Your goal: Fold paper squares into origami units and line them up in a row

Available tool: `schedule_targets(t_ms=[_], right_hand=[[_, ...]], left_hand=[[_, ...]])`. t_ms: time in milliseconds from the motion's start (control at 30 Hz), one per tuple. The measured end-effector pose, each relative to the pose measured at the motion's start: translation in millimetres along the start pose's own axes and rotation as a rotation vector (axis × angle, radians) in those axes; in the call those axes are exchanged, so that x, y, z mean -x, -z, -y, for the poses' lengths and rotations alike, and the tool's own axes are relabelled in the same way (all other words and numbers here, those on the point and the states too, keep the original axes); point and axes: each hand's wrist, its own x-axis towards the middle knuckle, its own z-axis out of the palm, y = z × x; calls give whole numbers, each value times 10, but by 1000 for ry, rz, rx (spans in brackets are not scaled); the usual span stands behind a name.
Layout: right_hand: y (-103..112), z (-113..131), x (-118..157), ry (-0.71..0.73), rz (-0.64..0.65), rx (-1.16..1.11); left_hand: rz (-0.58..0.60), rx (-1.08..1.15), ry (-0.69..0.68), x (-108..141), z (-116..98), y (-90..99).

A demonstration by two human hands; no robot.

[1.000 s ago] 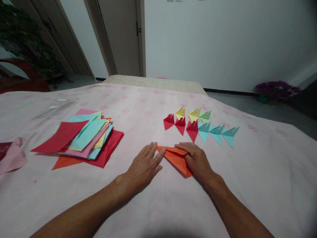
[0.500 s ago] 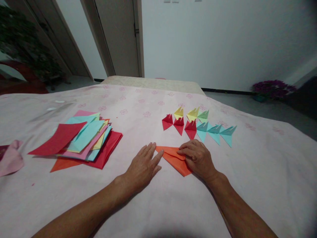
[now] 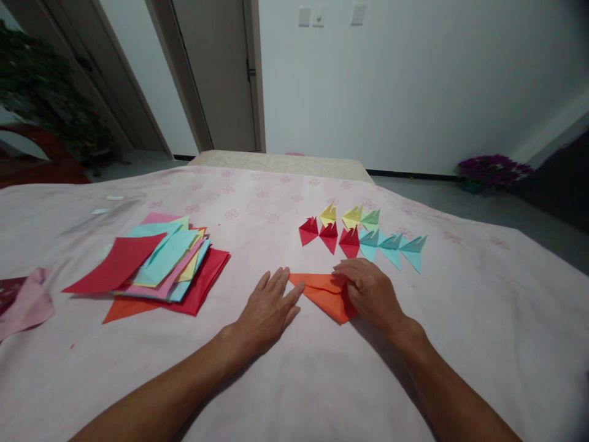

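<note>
A sheet of orange paper (image 3: 329, 299), folded into a downward-pointing triangle, lies on the cloth in front of me. My left hand (image 3: 269, 307) rests flat with its fingers stretched out, their tips pressing the paper's left corner. At the right side, my right hand (image 3: 375, 291) has its fingers curled over the upper flap and grips the paper there; its palm and thumb are mostly hidden. Just beyond stand several small folded paper birds: red ones (image 3: 328, 238), light blue ones (image 3: 391, 248), yellow ones (image 3: 352, 217) and a green one (image 3: 370, 218).
To the left lies a loose stack of coloured paper (image 3: 165, 258) with a red sheet (image 3: 117, 264) on top. A pink cloth piece (image 3: 32, 304) is at the far left. The pink flowered tablecloth (image 3: 257, 239) covers the table. Purple flowers (image 3: 492, 172) stand on the floor beyond.
The view has tipped up slightly, showing more of the wall. My right hand's fingers have shifted a little on the orange paper's right side; my left hand stays in place.
</note>
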Motion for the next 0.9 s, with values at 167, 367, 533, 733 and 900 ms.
schedule_targets(t_ms=[167,367,533,733,900], right_hand=[[-132,569,-69,55,92,-90],[-590,690,226,-126,226,3],[-578,541,398,-241,316,222],[-467,500,427,-341,404,330],[-461,452,463,-417,433,344]], left_hand=[[-32,1,-7,20,0,14],[-70,6,-26,53,7,5],[-53,-3,-18,64,18,-37],[-30,15,-17,105,46,-22],[-12,38,-10,178,118,-17]])
